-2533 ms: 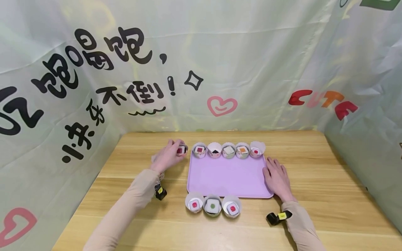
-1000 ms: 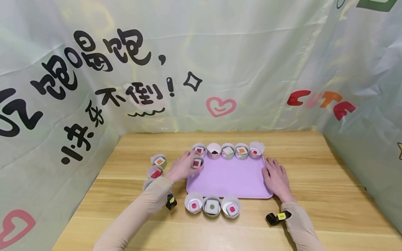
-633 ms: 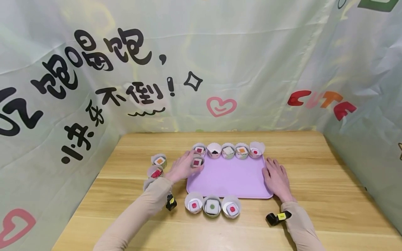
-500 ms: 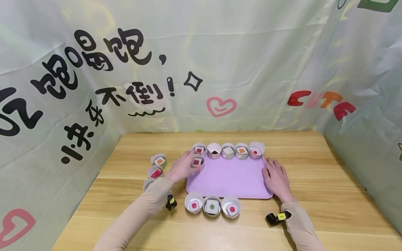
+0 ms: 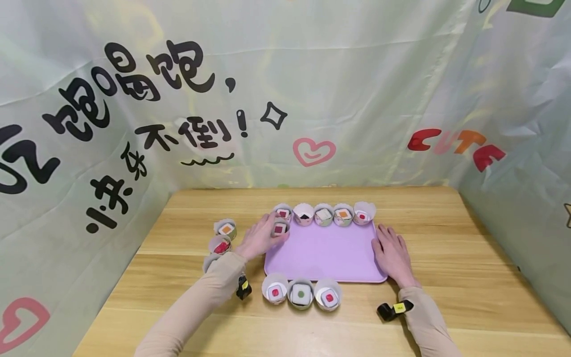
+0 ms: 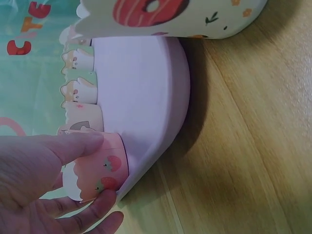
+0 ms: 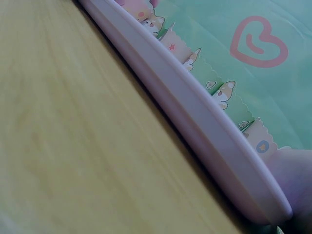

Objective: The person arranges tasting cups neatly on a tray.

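My left hand [image 5: 258,239] pinches a pink paper baking cup [image 6: 116,168] with strawberries printed on it, thumb on one side and fingers on the other. Inside that cup is a small white block [image 5: 280,229] with a dark red square on top. It sits at the back left corner of a lilac tray [image 5: 332,250], just in front of the leftmost cup [image 5: 285,207] of the back row. My right hand [image 5: 393,254] lies with fingers extended at the tray's right edge. The right wrist view shows mostly the tray's side [image 7: 195,112] and only a sliver of hand.
Several filled paper cups line the tray's back edge, among them one with an orange-topped block [image 5: 343,214]. Three cups, the middle one green-dotted [image 5: 301,294], stand along the front edge. More cups [image 5: 225,228] stand left of the tray, partly behind the left sleeve [image 5: 196,297].
My left hand has carried the strawberry cup rightward from left of the tray to its back left corner, then slightly backward. My right hand has stayed at the tray's edge.
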A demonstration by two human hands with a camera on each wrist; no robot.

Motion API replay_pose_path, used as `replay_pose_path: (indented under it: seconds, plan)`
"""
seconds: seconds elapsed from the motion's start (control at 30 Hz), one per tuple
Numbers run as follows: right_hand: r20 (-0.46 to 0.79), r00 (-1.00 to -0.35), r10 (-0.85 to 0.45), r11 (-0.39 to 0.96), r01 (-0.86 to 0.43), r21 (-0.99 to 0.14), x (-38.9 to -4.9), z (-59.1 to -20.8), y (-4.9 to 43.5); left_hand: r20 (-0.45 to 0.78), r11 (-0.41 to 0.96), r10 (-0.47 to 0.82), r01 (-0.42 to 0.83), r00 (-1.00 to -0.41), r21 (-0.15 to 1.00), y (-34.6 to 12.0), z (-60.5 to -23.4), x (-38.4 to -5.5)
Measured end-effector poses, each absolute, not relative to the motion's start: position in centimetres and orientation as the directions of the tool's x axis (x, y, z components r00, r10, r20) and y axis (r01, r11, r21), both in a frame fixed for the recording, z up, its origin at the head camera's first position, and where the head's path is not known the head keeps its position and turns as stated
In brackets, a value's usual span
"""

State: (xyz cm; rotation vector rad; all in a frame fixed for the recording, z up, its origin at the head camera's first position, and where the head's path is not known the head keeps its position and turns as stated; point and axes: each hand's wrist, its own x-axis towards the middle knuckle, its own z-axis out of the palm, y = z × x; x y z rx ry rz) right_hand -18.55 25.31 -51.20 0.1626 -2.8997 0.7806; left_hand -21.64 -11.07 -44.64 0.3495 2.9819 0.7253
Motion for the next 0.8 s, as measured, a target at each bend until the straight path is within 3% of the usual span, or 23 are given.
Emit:
replay_pose_path:
  seconds: [0.8]
  plan:
    - [0.147, -0.987, -0.071, 0.859, -0.135, -0.493, -18.61, -51.24, 25.36, 0.007, 0.878, 0.223, 0.204, -0.975, 0.433, -11.1, -44.74, -21.75]
